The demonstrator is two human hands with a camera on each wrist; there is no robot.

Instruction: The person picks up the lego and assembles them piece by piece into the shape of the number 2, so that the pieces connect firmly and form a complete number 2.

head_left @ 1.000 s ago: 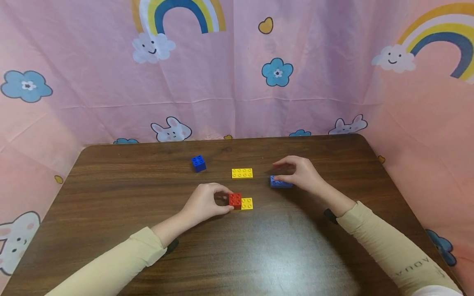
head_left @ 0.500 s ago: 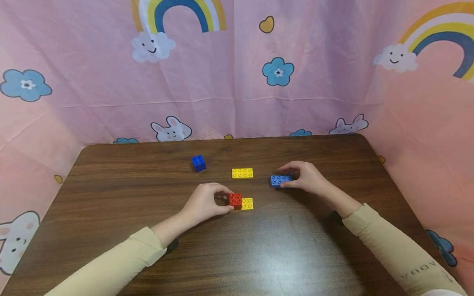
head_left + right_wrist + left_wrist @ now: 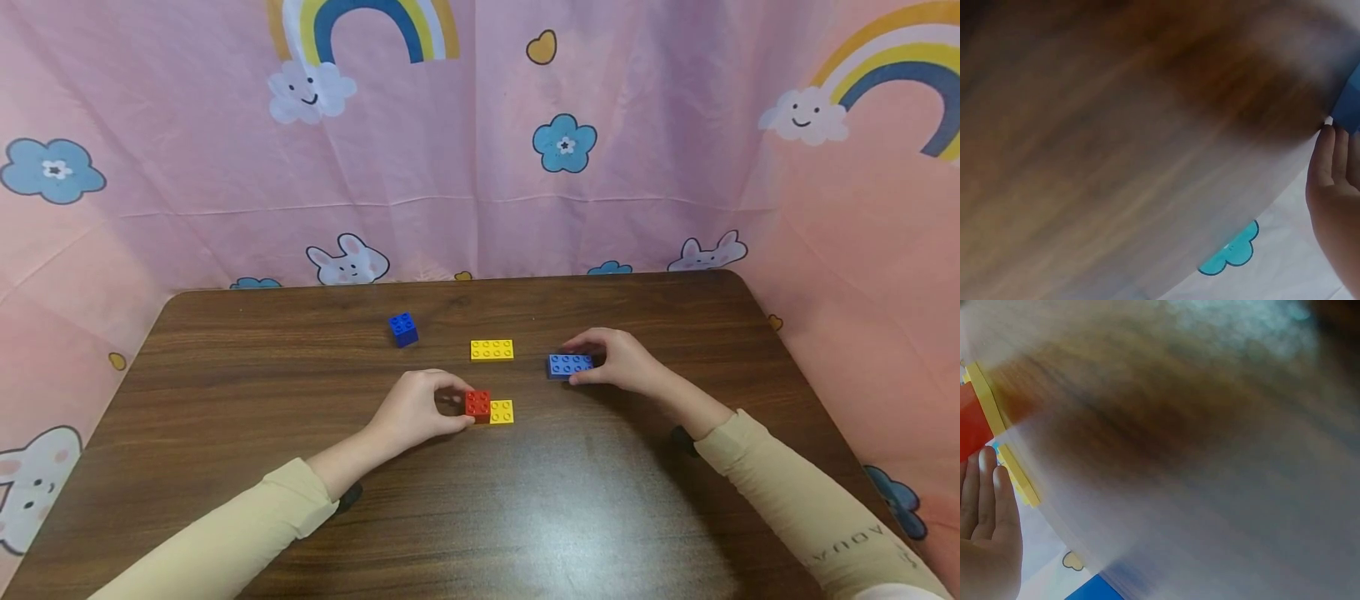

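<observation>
A patterned pink curtain (image 3: 431,158) is hanging behind and beside a dark wood-grain surface (image 3: 360,550). Two pale sleeves (image 3: 225,525) are extending over it from the near side. The right hand (image 3: 624,360) and the left hand (image 3: 411,408) are working there, each grip opened only as wide as the brick between thumb and fingers. A long blue brick (image 3: 564,367) is lying flat, its right end being held in the right hand's grip. A far yellow brick (image 3: 492,350) is lying to its left, a near yellow brick (image 3: 502,412) in front of that. A red brick (image 3: 477,403), pinched in the left hand's grip, is sitting on the near yellow brick's left half. A small blue brick (image 3: 403,331) is standing beyond the left hand.
</observation>
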